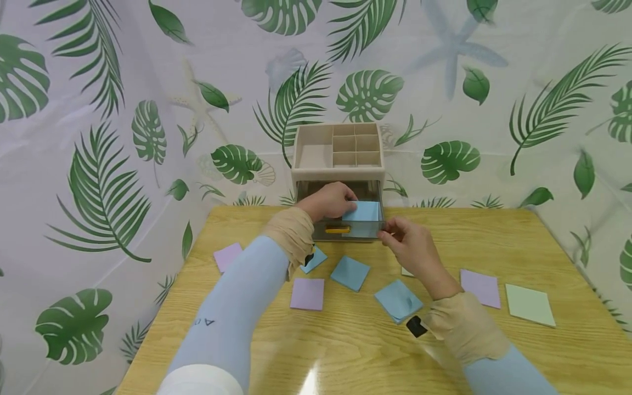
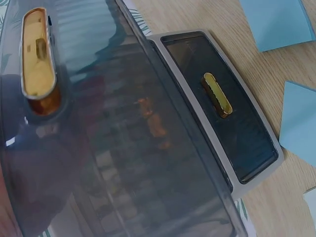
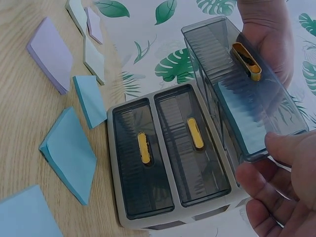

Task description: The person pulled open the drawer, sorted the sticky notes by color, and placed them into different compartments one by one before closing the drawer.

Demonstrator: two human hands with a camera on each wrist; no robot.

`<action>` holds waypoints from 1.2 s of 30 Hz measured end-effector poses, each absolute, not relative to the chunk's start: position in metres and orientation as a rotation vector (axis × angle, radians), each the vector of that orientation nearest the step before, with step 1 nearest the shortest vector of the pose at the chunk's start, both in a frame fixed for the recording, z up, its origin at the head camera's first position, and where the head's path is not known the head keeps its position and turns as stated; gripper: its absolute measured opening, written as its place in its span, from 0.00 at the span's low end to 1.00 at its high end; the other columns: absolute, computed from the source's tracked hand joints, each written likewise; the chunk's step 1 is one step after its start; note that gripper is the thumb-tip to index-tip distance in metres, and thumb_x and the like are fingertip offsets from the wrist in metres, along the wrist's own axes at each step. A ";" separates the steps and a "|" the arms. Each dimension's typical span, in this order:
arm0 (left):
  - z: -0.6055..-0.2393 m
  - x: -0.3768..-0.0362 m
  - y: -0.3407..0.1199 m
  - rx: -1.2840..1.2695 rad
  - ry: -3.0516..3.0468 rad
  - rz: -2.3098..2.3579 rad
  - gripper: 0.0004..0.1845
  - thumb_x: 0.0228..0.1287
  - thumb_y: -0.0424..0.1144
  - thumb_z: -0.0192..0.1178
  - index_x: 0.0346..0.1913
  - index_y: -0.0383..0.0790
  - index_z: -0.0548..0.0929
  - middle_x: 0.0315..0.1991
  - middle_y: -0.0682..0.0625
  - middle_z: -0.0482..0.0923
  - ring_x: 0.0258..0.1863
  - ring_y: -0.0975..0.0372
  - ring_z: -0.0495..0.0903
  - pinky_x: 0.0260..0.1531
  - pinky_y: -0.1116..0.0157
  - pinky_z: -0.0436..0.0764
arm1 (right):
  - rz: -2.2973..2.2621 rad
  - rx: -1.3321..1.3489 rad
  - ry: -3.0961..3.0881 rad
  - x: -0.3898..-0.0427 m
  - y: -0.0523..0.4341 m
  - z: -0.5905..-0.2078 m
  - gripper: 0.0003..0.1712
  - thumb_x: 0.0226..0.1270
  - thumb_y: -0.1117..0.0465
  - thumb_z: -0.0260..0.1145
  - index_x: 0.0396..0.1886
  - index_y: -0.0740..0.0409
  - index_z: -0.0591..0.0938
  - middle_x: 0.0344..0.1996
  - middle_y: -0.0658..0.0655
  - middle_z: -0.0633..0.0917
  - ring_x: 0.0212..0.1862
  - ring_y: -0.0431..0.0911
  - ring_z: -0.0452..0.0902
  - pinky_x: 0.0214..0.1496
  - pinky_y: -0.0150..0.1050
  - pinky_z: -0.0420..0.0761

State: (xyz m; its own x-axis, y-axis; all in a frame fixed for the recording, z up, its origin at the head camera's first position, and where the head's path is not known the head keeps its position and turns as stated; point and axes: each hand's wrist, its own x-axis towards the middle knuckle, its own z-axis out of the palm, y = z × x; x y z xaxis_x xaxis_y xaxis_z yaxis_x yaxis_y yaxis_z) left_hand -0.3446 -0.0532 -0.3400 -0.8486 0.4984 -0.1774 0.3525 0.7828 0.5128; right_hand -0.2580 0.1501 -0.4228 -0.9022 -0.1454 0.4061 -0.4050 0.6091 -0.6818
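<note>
A beige desktop organizer (image 1: 338, 174) stands at the table's back edge, its top tinted clear drawer (image 1: 365, 230) pulled out. My left hand (image 1: 328, 200) reaches into this drawer from above, thumb and fingertips at the edge of a light blue sticky note pad (image 1: 366, 210) inside. The left wrist view shows that hand only dimly through the drawer front, beside its gold handle (image 2: 38, 59). At the drawer's right front corner, my right hand (image 1: 412, 244) pinches the wall, thumb on the front and fingers beneath, as the right wrist view shows.
Two lower drawers (image 3: 168, 143) are closed. On the wooden table (image 1: 345, 340) lie blue pads (image 1: 350, 272), purple pads (image 1: 307, 294) and a pale green pad (image 1: 530, 304). Small compartments (image 1: 356, 144) top the organizer. A leaf-patterned cloth (image 1: 444, 109) hangs behind.
</note>
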 end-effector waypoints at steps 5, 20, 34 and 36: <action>-0.341 -0.345 -0.050 0.688 2.748 0.612 0.14 0.70 0.39 0.56 0.54 0.39 0.83 0.49 0.49 0.82 0.45 0.61 0.78 0.47 0.66 0.75 | 1.183 0.428 -2.550 -0.257 0.149 -0.422 0.07 0.66 0.57 0.67 0.33 0.55 0.80 0.26 0.51 0.84 0.29 0.43 0.80 0.29 0.37 0.77; -0.344 -0.342 -0.040 0.741 2.922 0.414 0.09 0.60 0.40 0.66 0.42 0.41 0.83 0.39 0.52 0.82 0.39 0.61 0.77 0.42 0.65 0.75 | 1.149 0.437 -2.547 -0.255 0.150 -0.420 0.06 0.65 0.58 0.68 0.33 0.55 0.81 0.26 0.51 0.83 0.28 0.43 0.78 0.29 0.39 0.76; -0.347 -0.345 -0.033 0.791 2.943 0.226 0.09 0.60 0.46 0.66 0.33 0.44 0.86 0.32 0.55 0.82 0.34 0.62 0.79 0.39 0.64 0.78 | 1.145 0.463 -2.531 -0.256 0.152 -0.421 0.06 0.65 0.58 0.68 0.34 0.55 0.81 0.26 0.51 0.83 0.28 0.43 0.78 0.29 0.38 0.76; -0.348 -0.345 -0.033 0.789 2.943 0.226 0.09 0.60 0.47 0.66 0.32 0.45 0.86 0.31 0.55 0.82 0.33 0.62 0.79 0.40 0.64 0.78 | 1.150 0.466 -2.530 -0.256 0.152 -0.421 0.06 0.64 0.58 0.68 0.34 0.55 0.81 0.26 0.51 0.83 0.28 0.43 0.78 0.29 0.38 0.76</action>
